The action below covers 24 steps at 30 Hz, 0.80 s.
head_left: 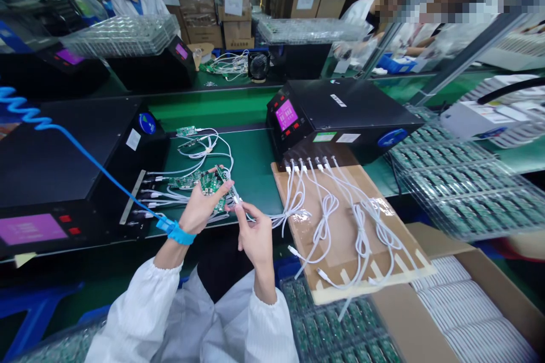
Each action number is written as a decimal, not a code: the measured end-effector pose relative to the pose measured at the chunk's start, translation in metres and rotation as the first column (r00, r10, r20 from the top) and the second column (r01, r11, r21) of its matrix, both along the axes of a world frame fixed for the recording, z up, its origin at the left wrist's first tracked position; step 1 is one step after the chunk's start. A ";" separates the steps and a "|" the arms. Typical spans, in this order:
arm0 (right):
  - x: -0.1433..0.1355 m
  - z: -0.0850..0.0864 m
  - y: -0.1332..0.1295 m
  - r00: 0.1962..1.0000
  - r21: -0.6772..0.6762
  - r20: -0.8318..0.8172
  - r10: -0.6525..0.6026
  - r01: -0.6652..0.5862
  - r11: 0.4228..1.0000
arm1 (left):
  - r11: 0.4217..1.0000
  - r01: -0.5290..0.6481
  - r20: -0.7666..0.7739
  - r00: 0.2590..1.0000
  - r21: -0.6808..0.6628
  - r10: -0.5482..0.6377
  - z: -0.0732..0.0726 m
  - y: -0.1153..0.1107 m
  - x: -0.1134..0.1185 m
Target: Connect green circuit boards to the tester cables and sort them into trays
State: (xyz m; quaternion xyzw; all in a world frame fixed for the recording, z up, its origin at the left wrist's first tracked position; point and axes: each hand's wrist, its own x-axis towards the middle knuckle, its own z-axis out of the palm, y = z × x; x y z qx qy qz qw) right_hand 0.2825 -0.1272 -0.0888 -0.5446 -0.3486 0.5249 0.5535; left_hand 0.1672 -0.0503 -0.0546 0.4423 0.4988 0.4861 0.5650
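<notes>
Being held in the left grip [199,207]: several green circuit boards [209,184], fanned out, clasped by thumb and fingers. A white cable plug [235,199] is pinched between thumb and fingers of the right grip [258,232], close against the right side of the boards; whether it is seated in a socket cannot be told, contact hidden by fingers. Both grips are held close together at the near edge of the green table [255,153]. Left wrist is wrapped by a blue band [183,233], with a blue coiled cord [91,156] routed up and off to the left. Left of the left grip, a black box [102,130] is placed; white leads are connected along its side and run toward the boards. Just beyond the left grip, a loose board [186,131] and looped cabling [208,150] are laid on the table. Beyond and right of the right grip, a second black box [353,108] is set, pink screen [286,115] lit. White cables [361,232] are plugged in along its lower side and draped in tied loops over a taped cardboard sheet [343,229], right of the right grip. Farther right, clear trays [460,176] are filled with green boards. Lower right of the right grip, an open carton [409,323] is packed with rows of white items [462,306].
</notes>
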 end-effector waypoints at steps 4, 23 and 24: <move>0.008 0.002 0.001 0.993 -0.026 -0.095 -0.063 0.061 0.998 | 0.999 0.025 0.053 0.998 -0.028 -0.024 0.009 -0.001 -0.002; -0.001 0.023 0.026 0.963 0.206 -0.184 -0.197 0.234 0.950 | 0.918 0.349 0.171 0.932 -0.189 -0.319 0.007 -0.016 -0.001; -0.002 0.023 0.026 0.965 0.214 -0.167 -0.201 0.235 0.948 | 0.915 0.347 0.179 0.933 -0.206 -0.314 0.006 -0.016 0.001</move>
